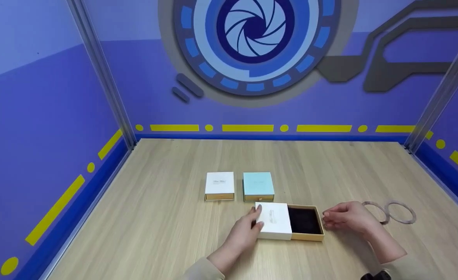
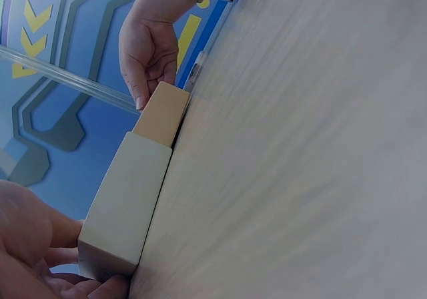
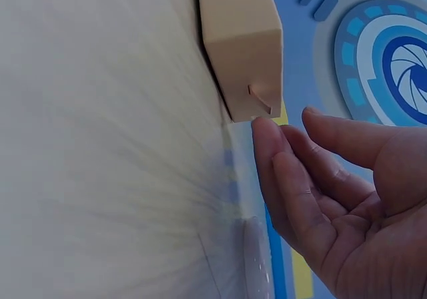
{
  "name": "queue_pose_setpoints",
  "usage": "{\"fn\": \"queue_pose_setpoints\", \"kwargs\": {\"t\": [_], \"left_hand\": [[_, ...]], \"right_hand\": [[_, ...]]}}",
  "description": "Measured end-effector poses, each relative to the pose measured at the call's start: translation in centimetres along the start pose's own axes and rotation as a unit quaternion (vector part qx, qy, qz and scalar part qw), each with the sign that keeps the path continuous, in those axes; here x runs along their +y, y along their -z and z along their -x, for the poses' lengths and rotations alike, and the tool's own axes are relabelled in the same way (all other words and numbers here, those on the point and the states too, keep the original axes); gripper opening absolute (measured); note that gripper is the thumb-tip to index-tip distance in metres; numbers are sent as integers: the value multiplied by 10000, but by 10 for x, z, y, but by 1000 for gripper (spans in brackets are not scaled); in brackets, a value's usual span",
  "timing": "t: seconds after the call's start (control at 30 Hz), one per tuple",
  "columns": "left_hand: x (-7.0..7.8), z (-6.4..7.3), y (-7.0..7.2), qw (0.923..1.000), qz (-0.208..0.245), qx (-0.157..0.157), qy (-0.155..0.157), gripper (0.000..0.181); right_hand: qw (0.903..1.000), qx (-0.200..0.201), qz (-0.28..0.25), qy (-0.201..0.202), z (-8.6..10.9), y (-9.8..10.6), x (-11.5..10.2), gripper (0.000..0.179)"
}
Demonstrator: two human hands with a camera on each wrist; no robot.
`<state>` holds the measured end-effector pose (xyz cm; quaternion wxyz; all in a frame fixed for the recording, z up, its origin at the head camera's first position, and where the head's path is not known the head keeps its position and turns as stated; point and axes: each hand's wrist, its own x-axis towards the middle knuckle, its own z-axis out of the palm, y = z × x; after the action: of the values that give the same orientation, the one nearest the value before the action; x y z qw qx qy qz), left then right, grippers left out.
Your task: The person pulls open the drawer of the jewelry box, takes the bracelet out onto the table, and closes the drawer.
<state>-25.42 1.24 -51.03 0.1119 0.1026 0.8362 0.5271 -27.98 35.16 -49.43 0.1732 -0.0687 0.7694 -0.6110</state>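
A white drawer-style gift box (image 1: 274,221) lies on the table, its tan inner tray (image 1: 308,237) slid partly out to the right and showing a black lining (image 1: 305,220). My left hand (image 1: 244,229) grips the left end of the white sleeve, thumb and fingers around it. Just off the tray's right end is my right hand (image 1: 349,217), fingers loosely bent and nothing held. In the right wrist view a small ribbon pull tab (image 3: 260,100) sticks out of the tray's end, close to the fingertips (image 3: 265,131).
Behind the open box stand a closed white box (image 1: 219,183) and a closed mint-green box (image 1: 258,184), side by side. Two pale bangles, a left one (image 1: 385,221) partly behind my right hand and a right one (image 1: 414,215), lie at the right. Printed panels (image 1: 248,116) wall the table in.
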Motion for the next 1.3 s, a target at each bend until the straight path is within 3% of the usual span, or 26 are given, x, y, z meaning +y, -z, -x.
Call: {"fn": "queue_pose_setpoints", "kwargs": {"t": [0.23, 0.5, 0.73, 1.3], "left_hand": [[0, 0, 0, 10000, 40, 2, 23, 54], [1, -1, -1, 9999, 33, 33, 122, 54], [1, -1, -1, 9999, -1, 25, 120, 54], [1, 0, -1, 9999, 40, -16, 120, 54]], "right_hand": [[10000, -37, 22, -3, -2, -6, 6, 26], [9996, -168, 137, -176, -3, -11, 5, 36], [9983, 7, 536, -230, -2, -13, 3, 42], [9966, 240, 759, -207, -3, -16, 4, 39]]}}
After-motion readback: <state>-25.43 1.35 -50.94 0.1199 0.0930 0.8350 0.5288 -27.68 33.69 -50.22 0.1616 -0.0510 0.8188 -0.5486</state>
